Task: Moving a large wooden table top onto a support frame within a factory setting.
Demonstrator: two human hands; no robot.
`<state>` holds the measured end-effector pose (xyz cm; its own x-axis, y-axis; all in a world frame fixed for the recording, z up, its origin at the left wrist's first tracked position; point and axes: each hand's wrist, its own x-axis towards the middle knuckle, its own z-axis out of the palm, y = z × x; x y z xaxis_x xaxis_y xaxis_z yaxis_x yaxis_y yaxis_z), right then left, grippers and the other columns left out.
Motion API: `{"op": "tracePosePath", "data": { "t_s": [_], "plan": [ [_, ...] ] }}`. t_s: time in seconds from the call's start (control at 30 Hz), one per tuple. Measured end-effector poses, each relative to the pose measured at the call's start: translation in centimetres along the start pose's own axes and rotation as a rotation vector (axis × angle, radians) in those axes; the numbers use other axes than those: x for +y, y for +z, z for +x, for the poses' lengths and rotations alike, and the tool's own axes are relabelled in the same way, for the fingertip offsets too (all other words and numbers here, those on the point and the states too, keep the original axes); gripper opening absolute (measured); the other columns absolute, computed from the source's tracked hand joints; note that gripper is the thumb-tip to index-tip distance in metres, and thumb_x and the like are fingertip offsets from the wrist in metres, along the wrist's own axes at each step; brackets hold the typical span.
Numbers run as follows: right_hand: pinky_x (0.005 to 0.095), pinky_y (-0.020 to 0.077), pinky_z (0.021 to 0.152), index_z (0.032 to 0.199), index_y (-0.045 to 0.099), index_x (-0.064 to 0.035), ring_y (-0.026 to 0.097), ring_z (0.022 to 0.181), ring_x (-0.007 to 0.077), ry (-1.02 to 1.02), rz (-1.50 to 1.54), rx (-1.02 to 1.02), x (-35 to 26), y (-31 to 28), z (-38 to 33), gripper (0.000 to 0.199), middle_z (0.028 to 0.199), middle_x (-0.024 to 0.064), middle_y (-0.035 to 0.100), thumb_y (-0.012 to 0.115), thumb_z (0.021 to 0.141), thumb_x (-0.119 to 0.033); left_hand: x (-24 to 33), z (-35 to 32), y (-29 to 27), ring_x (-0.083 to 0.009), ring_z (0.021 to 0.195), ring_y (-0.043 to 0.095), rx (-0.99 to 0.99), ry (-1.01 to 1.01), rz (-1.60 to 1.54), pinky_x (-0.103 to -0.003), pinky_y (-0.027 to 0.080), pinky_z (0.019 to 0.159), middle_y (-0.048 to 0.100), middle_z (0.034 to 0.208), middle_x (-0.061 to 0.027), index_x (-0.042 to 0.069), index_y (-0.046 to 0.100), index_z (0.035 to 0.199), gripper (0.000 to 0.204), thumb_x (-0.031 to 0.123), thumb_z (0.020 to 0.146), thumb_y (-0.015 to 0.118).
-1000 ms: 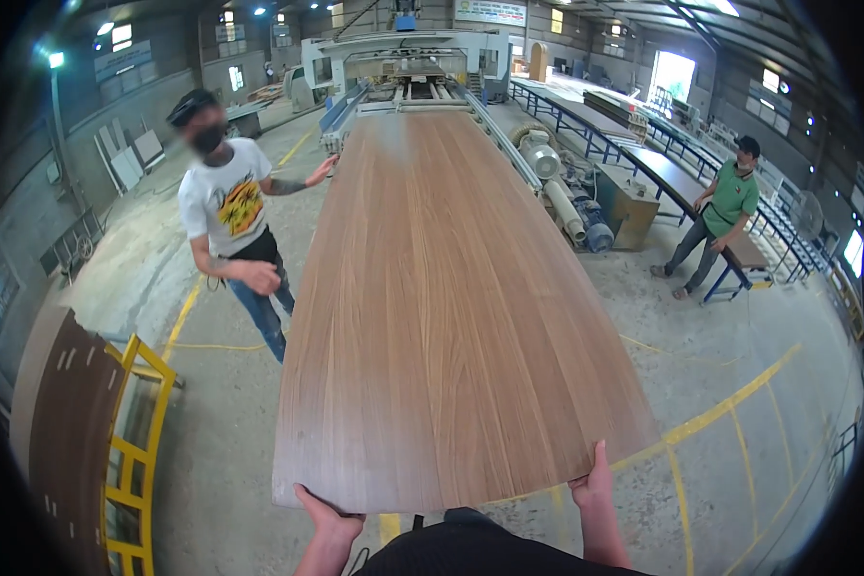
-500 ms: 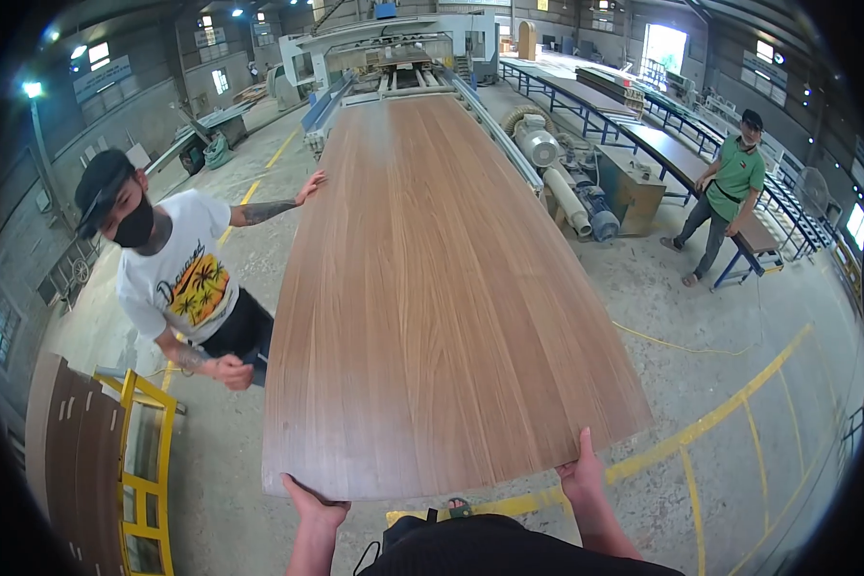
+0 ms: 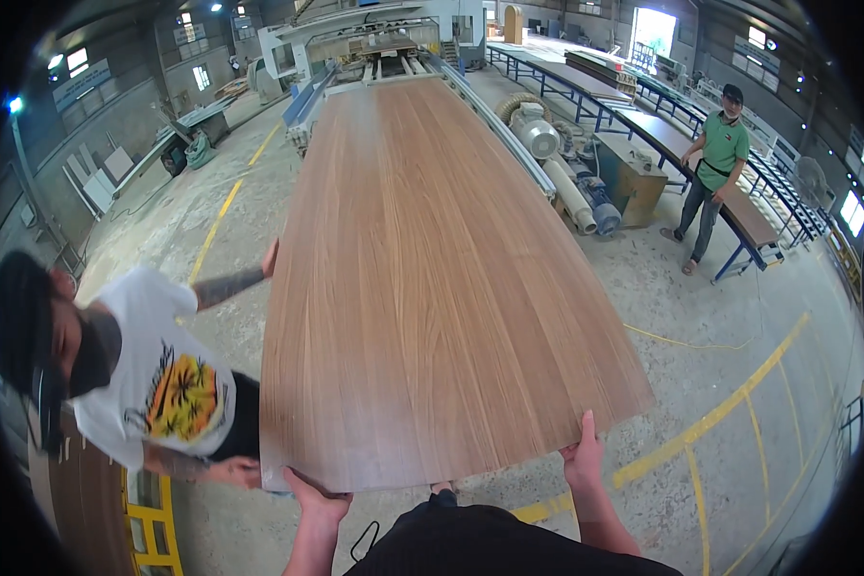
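Note:
A long wood-grain board [image 3: 432, 288] stretches from my front toward the machine at the far end. Gripping its near left corner, my left hand [image 3: 315, 499] has the thumb on top and the fingers underneath, out of sight. My right hand [image 3: 583, 453] holds the near edge close to the right corner in the same way, its thumb on the upper face. At the board's left side stands a co-worker in a white T-shirt [image 3: 178, 384], one hand [image 3: 272, 259] at the left edge and the other [image 3: 235, 471] by the near left corner.
A large machine [image 3: 374, 43] with rails lies beyond the board. Motors and pipes [image 3: 566, 182] stand along its right. Farther right, a person in green [image 3: 720, 154] is beside a long roller table [image 3: 634, 120]. A yellow rack [image 3: 154, 528] with brown panels sits at the lower left.
The co-worker in white has come nearer along the left side, bringing a lower hand to the board's near corner. My hands keep their hold, and the view has shifted slightly.

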<state>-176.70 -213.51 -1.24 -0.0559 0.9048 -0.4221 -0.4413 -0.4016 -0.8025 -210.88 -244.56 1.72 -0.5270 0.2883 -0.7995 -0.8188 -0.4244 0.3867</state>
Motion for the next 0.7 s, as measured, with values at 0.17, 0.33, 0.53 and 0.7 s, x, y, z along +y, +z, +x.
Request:
{"op": "tracePosePath", "data": {
  "t_s": [0.17, 0.33, 0.53, 0.7],
  "plan": [
    [0.0381, 0.0625, 0.071, 0.132, 0.052, -0.0017, 0.073, 0.092, 0.022, -0.007, -0.028, 0.037, 1.4, 3.9, 3.8, 0.059, 0.115, 0.0123, 0.069, 0.069, 0.098, -0.046, 2.0, 3.5, 3.8, -0.0284, 0.142, 0.042, -0.101, 0.002, -0.007, -0.054, 0.036, 0.113, 0.045, 0.156, 0.0009, 0.031, 0.041, 0.155, 0.087, 0.088, 0.09, 0.027],
    [0.0392, 0.0632, 0.071, 0.132, 0.052, -0.0018, 0.073, 0.093, 0.0221, 0.007, -0.062, -0.026, 2.2, 7.7, 7.4, 0.06, 0.115, 0.0124, 0.069, 0.067, 0.098, -0.048, 4.2, 7.0, 8.2, -0.028, 0.141, 0.042, -0.096, -0.004, -0.008, -0.053, 0.034, 0.111, 0.045, 0.157, 0.0007, 0.034, 0.042, 0.154, 0.085, 0.088, 0.089, 0.029],
    [0.036, 0.0616, 0.069, 0.127, 0.056, -0.0044, 0.073, 0.085, 0.0193, -0.043, -0.074, -0.022, 3.9, 12.8, 11.4, 0.056, 0.105, 0.0095, 0.072, 0.066, 0.098, -0.051, 6.9, 12.8, 11.4, -0.0281, 0.142, 0.042, -0.06, 0.025, 0.02, -0.054, 0.035, 0.112, 0.043, 0.158, -0.0017, 0.032, 0.04, 0.155, 0.088, 0.089, 0.089, 0.03],
    [0.0364, 0.0623, 0.068, 0.128, 0.055, -0.0031, 0.073, 0.087, 0.021, -0.042, -0.036, -0.018, 4.9, 15.3, 14.1, 0.056, 0.109, 0.0116, 0.071, 0.067, 0.098, -0.048, 8.2, 15.2, 14.9, -0.0288, 0.139, 0.044, -0.028, 0.038, 0.061, -0.052, 0.038, 0.11, 0.044, 0.156, -0.0034, 0.03, 0.04, 0.155, 0.089, 0.09, 0.089, 0.03]
  ]
}}
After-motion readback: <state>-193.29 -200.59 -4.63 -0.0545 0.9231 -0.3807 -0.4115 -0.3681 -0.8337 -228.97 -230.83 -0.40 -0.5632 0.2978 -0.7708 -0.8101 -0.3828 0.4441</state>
